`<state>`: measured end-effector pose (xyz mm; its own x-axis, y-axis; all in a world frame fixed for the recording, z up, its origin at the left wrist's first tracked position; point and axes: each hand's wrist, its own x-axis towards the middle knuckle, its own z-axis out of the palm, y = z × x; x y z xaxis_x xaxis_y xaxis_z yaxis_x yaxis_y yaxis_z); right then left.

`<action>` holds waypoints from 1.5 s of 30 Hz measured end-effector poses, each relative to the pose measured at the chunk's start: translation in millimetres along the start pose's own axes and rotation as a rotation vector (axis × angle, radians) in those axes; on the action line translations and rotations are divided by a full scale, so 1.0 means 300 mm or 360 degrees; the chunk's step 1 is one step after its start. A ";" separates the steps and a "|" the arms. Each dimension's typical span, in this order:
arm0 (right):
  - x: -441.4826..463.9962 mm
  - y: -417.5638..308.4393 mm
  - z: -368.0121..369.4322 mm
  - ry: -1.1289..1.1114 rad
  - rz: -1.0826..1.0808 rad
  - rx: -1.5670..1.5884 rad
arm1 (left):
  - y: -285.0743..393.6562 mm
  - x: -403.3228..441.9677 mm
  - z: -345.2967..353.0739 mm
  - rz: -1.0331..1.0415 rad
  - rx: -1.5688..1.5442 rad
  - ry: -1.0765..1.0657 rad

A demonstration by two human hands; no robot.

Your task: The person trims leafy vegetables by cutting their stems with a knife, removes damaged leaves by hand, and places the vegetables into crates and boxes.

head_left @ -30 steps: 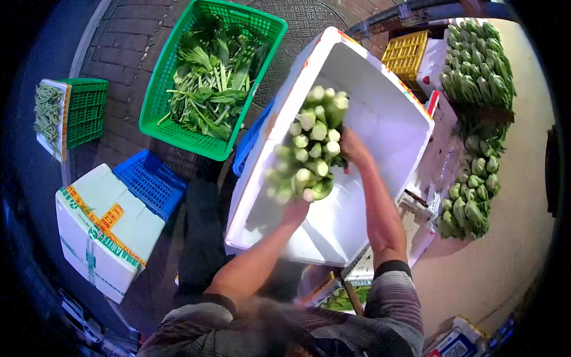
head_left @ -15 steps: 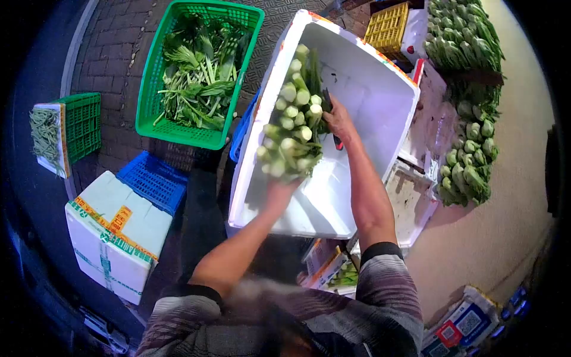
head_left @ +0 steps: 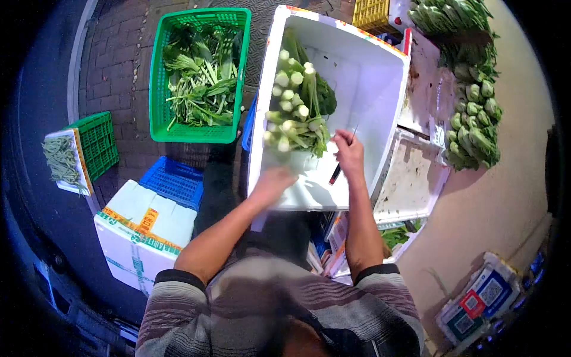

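Leafy green vegetables with thick pale cut stems (head_left: 288,101) lie stacked along the left side of a white foam box (head_left: 351,71), stem ends facing up. Inside the box, my right hand (head_left: 350,153) is closed round a small knife (head_left: 335,174). Its dark, red-marked handle sticks out below the hand and a thin blade shows above. My left hand (head_left: 275,183) is over the box's near left part, just below the stems and apart from them. Motion blur smears its fingers.
A green basket (head_left: 156,89) of leafy trimmings stands left of the box. Nearer are a blue crate (head_left: 172,181) and a taped foam box (head_left: 146,232). Heads of greens (head_left: 473,125) lie at right, past a dirty foam tray (head_left: 410,178). QR-code signs (head_left: 476,303) sit lower right.
My right hand has come away from the stems, toward me, still with the knife. My left hand has drawn back from the near stems. The camera view has shifted slightly.
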<state>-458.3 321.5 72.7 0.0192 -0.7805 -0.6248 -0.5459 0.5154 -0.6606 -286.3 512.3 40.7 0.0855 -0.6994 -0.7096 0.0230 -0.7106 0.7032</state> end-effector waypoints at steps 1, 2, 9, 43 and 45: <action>-0.044 0.025 0.014 -0.0022 0.0137 0.0161 | 0.093 -0.032 -0.077 -0.0075 -0.0111 -0.0112; -0.078 0.058 0.034 -0.0038 0.0272 0.0323 | 0.179 -0.056 -0.142 -0.0149 -0.0220 -0.0230; -0.021 0.000 0.159 0.0241 -0.0579 -0.0654 | 0.252 -0.042 -0.280 0.0035 -0.0187 0.0069; -0.696 -0.767 -0.117 -0.0472 -0.1080 -0.0661 | 0.997 -0.304 -0.490 0.1146 0.0963 -0.0634; -0.675 -0.776 -0.035 -0.0541 -0.1106 -0.0770 | 0.964 -0.310 -0.567 0.1106 0.0983 -0.0598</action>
<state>-343.8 355.8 357.3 0.6790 -0.6740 -0.2910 -0.6094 -0.2964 -0.7353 -118.3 384.9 317.5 -0.4392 -0.8774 -0.1930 -0.4429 0.0245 0.8963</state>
